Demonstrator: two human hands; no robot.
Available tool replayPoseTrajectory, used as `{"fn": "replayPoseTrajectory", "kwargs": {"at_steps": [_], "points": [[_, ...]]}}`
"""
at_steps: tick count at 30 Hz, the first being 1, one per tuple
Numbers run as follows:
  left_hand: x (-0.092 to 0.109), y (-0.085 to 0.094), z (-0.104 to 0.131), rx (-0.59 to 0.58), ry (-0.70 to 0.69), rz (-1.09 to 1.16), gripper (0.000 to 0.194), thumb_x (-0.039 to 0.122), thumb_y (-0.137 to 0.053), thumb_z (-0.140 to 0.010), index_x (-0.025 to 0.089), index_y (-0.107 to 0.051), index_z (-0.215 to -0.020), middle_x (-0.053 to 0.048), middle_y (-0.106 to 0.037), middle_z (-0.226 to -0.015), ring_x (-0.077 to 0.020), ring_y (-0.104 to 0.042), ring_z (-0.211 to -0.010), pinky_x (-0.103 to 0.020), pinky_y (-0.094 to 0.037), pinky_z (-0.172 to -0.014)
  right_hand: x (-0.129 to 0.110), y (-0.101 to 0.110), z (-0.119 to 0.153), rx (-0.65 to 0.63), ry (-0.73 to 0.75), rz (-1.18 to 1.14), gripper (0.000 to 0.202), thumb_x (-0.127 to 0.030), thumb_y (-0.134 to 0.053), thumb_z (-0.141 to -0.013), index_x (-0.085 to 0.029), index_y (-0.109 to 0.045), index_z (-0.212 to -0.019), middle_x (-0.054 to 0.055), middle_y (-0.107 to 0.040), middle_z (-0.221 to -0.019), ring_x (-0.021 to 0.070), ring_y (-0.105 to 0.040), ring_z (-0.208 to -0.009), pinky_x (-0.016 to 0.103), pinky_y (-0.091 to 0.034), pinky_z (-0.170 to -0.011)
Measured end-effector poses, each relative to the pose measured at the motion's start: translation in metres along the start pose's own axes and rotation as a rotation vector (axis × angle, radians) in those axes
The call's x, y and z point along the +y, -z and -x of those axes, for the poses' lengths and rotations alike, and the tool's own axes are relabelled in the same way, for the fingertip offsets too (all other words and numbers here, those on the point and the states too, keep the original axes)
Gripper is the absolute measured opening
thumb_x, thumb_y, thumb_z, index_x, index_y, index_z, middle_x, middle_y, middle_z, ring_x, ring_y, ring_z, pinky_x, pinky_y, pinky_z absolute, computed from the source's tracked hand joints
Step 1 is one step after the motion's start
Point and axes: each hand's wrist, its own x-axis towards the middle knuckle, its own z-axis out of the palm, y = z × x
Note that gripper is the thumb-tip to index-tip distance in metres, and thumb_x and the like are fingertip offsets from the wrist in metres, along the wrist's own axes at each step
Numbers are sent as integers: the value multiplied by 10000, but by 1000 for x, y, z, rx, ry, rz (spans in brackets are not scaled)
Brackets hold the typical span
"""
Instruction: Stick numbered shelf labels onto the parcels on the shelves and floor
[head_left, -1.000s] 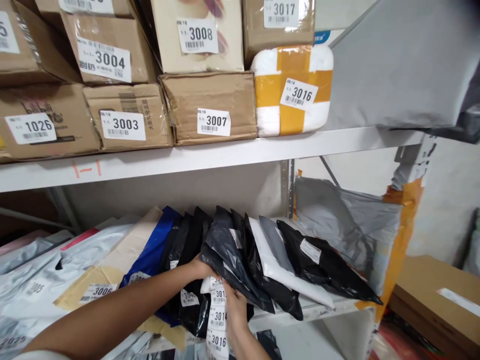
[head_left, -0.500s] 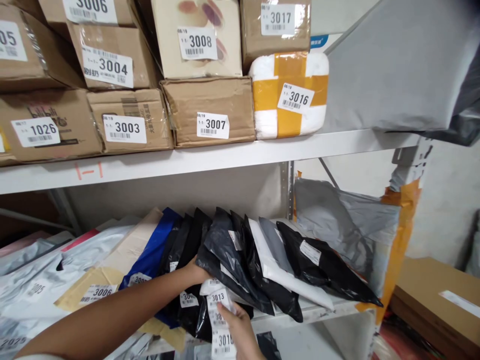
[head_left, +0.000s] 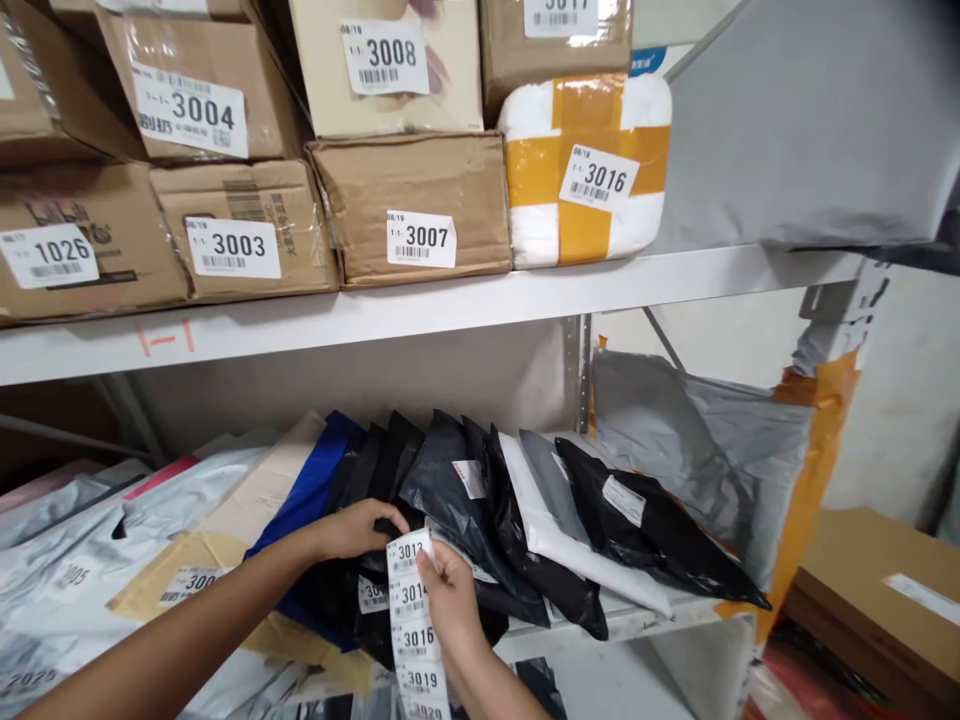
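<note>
My right hand (head_left: pixel 452 598) pinches a strip of white barcode labels (head_left: pixel 418 640) near its top end. The strip hangs down, printed with numbers such as 3014, 3016 and 3019. Just left of its top is my left hand (head_left: pixel 366 527), its fingers curved and apart, over the black mailing bags. I see nothing held in it, though some fingertips are hidden. A dark grey mailing bag (head_left: pixel 442 490) leans right behind my right hand. To the left stands a blue mailing bag (head_left: pixel 304 505), and a black bag under the strip bears a partly covered label.
Above, a shelf beam (head_left: pixel 420 305) carries numbered cartons, including carton 3007 (head_left: pixel 360 225), and a taped white parcel (head_left: pixel 540 225). More bags lean at right, among them a white mailing bag (head_left: pixel 570 560). Silver bags (head_left: pixel 45 560) lie left. A brown carton (head_left: pixel 877 560) stands beyond the post.
My left hand has let go of the dark bag and drawn back leftward. My right hand has raised the label strip, showing more labels. The view has shifted slightly.
</note>
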Motion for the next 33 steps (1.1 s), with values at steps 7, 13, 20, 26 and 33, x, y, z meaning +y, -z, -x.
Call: {"fn": "replayPoseTrajectory", "kwargs": {"at_steps": [7,13,20,26,33], "points": [[-5,-4,-2,48,50,45,455,510,-696,-548,117,-677,-777,-14,-648,-686,-173,-558,-688,-244,-392,-626,30,-15,-15,142,-15,3,573,-706,-665,-515,-144,-625,-620,-23,-514,-514,121,-419,-546,248,-348,-551],[-19,-8,-10,104,64,-24,416,511,-608,-592,114,-672,-699,-30,-665,-651,-182,-579,-661,-246,-411,-610,27,-20,-14,223,-4,102,575,-741,-604,-537,-188,-456,-488,-61,-360,-473,92,-289,-512,240,-273,-506],[-11,-15,-4,260,20,-281,259,352,-573,-666,139,-709,-721,-58,-721,-772,-216,-619,-760,-268,-406,-689,33,-18,-10,166,-62,74,484,-576,-722,-507,-207,-410,-479,-82,-289,-474,84,-255,-502,231,-245,-487],[-2,-23,3,298,19,-344,261,308,-543,-717,145,-745,-744,-60,-744,-780,-210,-659,-744,-251,-443,-693,29,-22,3,198,-167,-110,373,-479,-773,-530,-173,-567,-581,-34,-522,-535,122,-452,-550,248,-387,-582],[-13,-30,3,346,17,-363,292,282,-536,-748,156,-732,-923,-85,-732,-965,-252,-657,-929,-303,-472,-856,47,1,38,75,-245,61,467,-590,-745,-544,-135,-669,-617,3,-577,-497,127,-474,-496,249,-391,-538]]}}
